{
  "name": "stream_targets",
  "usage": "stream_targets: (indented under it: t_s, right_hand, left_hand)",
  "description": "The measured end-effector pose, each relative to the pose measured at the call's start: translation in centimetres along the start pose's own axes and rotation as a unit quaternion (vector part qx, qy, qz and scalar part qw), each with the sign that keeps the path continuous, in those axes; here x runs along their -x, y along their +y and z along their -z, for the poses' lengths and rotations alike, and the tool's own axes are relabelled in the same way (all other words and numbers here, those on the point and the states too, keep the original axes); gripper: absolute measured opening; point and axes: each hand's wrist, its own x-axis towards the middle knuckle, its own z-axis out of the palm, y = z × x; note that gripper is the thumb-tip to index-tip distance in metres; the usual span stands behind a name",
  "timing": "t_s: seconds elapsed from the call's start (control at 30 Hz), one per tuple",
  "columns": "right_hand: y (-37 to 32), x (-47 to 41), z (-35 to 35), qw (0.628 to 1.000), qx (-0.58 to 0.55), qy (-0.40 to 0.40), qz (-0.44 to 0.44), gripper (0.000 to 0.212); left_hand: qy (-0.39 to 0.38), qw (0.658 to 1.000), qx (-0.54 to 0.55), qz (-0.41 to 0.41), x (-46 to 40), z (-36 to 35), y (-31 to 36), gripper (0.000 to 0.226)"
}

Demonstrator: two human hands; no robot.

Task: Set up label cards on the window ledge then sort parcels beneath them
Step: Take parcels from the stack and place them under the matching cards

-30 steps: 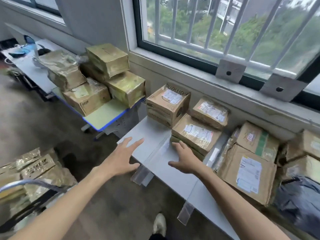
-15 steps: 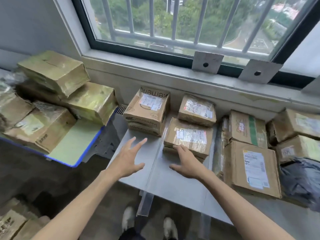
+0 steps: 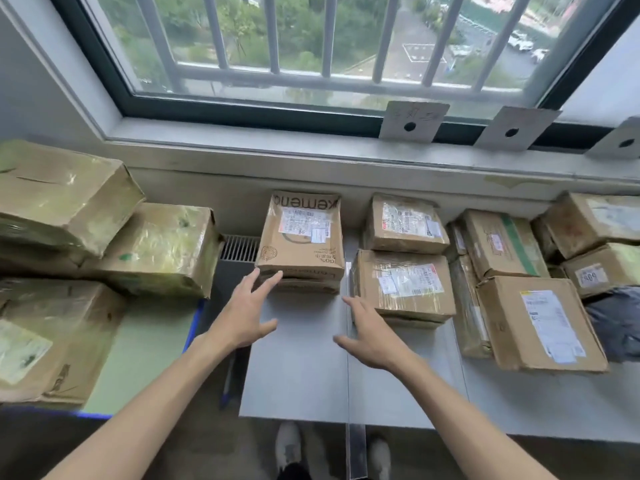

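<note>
both hands out, fingers spread: left hand (image 3: pixel 246 315) at the kemeng box (image 3: pixel 302 237), right hand (image 3: pixel 372 336) beside the taped parcel (image 3: pixel 401 285); label cards (image 3: pixel 414 121) lean on the far window ledge (image 3: pixel 311 157).

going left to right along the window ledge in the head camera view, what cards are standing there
Three grey cards, each with a round hole: first card → second card → third card, cut off by the right edge.
</note>
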Motion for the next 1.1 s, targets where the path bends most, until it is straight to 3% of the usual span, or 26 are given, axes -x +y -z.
stream_targets:
  t_s: [0.27, 0.6, 0.8, 0.9, 1.0, 1.1]
  right_hand:
    - [-0.7, -2.9, 0.8, 1.000, 0.005, 0.024, -0.017, 0.080]
    - [-1.9, -9.0, 1.0, 0.996, -0.032, 0.069, -0.036, 0.093]
    - [-2.8, -6.7, -0.7, 0.992, -0.093, 0.076, -0.041, 0.086]
    - [-3.0, -3.2, -2.8, 0.993, -0.103, 0.037, -0.048, 0.086]
    - [-3.4, -0.5, -4.7, 0.998, -0.059, -0.018, -0.023, 0.085]
    - [-3.7, -1.1, -3.4, 0.995, 0.097, -0.030, 0.023, 0.074]
  left_hand:
    - [-0.001, 0.999, 0.018, -0.029, -3.9, 0.9, -1.6, 0.094]
    - [-0.045, 0.996, 0.071, 0.013, -8.0, 0.9, -2.2, 0.093]
    - [-0.003, 0.991, 0.133, 0.018, -4.8, -0.6, -3.4, 0.084]
    - [-0.010, 0.988, 0.151, 0.013, -1.2, -1.1, -5.0, 0.081]
    - [0.007, 0.987, 0.158, 0.021, 0.0, -1.1, -7.2, 0.075]
    - [0.039, 0.988, 0.147, 0.041, -1.2, -0.2, -8.4, 0.073]
